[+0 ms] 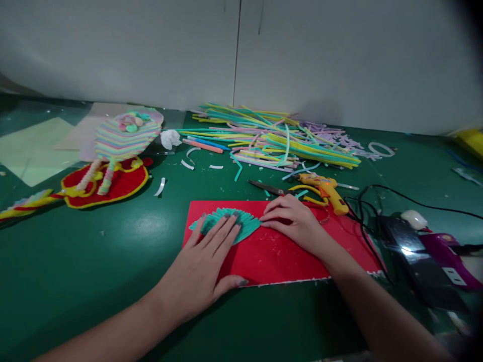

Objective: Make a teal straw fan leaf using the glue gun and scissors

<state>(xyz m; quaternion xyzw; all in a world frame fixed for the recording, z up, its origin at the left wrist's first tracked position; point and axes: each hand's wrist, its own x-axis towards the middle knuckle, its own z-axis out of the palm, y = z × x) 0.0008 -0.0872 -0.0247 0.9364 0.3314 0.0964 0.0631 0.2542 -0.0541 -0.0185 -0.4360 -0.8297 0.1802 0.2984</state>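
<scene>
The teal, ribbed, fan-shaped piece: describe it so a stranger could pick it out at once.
On the green tabletop, find the red rectangular sheet. The teal, ribbed, fan-shaped piece lies on its left part, partly beneath the left hand, its right tip by the right hand. Unlike the thin multicoloured stems behind the sheet, it is broad, with a jagged upper edge.

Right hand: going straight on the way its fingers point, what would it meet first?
The bare right hand would most likely meet the teal, ribbed, leaf-shaped piece, whose pointed end lies at the hand's fingertips; whether they touch is unclear.
</scene>
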